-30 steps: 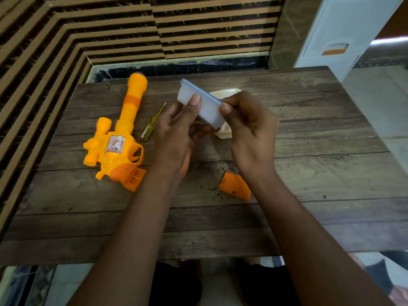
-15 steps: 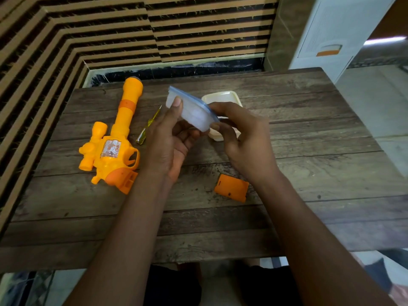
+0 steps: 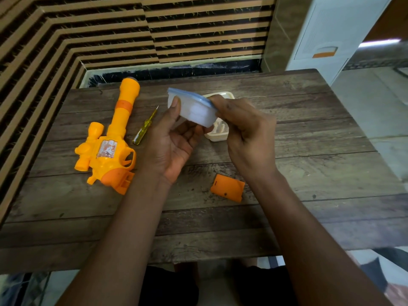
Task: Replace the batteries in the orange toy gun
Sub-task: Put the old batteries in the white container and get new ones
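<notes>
You hold a little white box (image 3: 195, 111) up over the wooden table (image 3: 309, 129), and it tips to one side. Your left hand (image 3: 174, 138) grips the left end of the box: the thumb presses flat on its side, just under the blue lid (image 3: 190, 96), and the fingers curl below it. Your right hand (image 3: 245, 133) pinches the right edge of the blue lid with its fingertips, and the other fingers curl down under the box. The lid sits on the box. The orange toy gun (image 3: 110, 138) lies on its side at the left of the table, well apart from your hands. Its long barrel points away from you, toward the striped wall, and the open end of its handle is nearest to you. A screwdriver (image 3: 144, 127) with a clear yellow handle lies just beside the gun, between it and your left hand. The orange battery cover (image 3: 227, 188) lies flat on the table by your right arm, apart from the gun. A cream tray (image 3: 218, 136) sits on the table behind the box, partly hidden by your hands. Small things lie in it, but they are too blurry to tell.
</notes>
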### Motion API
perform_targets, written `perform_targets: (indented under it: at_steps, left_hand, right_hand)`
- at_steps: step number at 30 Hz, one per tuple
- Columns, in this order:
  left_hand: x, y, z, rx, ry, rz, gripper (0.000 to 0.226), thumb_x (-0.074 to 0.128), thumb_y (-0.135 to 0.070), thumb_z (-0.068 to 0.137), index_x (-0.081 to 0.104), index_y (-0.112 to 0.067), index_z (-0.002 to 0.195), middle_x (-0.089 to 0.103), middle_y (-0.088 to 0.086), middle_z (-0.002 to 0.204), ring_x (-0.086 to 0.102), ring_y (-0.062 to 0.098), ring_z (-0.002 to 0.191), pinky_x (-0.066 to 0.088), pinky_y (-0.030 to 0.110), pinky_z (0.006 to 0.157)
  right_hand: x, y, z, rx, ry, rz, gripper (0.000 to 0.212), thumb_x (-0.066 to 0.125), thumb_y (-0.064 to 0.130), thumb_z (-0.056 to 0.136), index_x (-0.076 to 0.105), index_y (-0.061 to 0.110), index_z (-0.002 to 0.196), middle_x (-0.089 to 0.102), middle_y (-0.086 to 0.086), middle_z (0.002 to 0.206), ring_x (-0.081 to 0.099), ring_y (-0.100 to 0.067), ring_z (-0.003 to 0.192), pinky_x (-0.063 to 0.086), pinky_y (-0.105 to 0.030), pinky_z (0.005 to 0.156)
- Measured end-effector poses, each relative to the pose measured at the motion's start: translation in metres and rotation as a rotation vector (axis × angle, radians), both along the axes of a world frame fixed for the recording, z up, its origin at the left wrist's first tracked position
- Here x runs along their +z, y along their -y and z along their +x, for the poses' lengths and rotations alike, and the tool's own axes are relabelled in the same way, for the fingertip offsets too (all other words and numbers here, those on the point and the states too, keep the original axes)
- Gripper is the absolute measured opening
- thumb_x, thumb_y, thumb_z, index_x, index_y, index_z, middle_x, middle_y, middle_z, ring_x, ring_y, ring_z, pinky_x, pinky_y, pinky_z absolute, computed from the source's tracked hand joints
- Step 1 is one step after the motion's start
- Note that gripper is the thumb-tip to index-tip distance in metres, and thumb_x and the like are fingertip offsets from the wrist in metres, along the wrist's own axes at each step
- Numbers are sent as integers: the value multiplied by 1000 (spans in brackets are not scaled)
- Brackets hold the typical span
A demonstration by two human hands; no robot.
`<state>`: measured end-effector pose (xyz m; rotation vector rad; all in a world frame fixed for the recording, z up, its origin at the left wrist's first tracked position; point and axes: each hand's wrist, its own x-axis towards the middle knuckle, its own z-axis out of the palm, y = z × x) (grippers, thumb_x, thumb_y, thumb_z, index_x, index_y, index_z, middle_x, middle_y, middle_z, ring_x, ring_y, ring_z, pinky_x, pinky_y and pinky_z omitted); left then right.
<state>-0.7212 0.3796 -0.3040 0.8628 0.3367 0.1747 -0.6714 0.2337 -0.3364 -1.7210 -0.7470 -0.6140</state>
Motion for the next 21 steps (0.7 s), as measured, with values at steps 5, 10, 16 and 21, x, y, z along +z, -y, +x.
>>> perform_targets:
  at_steps: [5, 10, 16, 21]
  left_hand:
    - [-2, 0, 2, -7, -26, -22, 63, 67, -37, 82, 59, -2, 134, 76, 12, 104, 77, 22, 89, 64, 33, 80]
    - [-4, -10, 1, -11, -29, -10, 71, 70, -37, 82, 54, -2, 142, 71, 15, 116, 78, 23, 95, 64, 29, 81]
    - [-10, -23, 0, -97, -73, 58, 45, 66, -36, 92, 66, -11, 130, 73, 13, 119, 74, 24, 99, 63, 34, 75]
    - [-9, -21, -5, -95, -134, 37, 38, 61, -40, 86, 76, -14, 109, 76, 11, 102, 69, 25, 82, 56, 29, 56]
  right_hand:
    - [0, 4, 5, 17, -19, -5, 42, 55, -21, 89, 73, -3, 123, 76, -16, 115, 72, -31, 105, 59, -49, 86]
    - [0, 0, 2, 28, -52, 42, 41, 57, -23, 89, 74, -3, 121, 77, -15, 114, 72, -30, 106, 59, -49, 88]
    - [0, 0, 2, -91, -126, 147, 42, 54, -19, 93, 72, 2, 124, 76, -9, 107, 73, -24, 100, 62, -50, 82]
    - [0, 12, 7, -215, -89, 62, 28, 54, 2, 103, 71, -2, 125, 76, -12, 105, 74, -24, 94, 63, -48, 73]
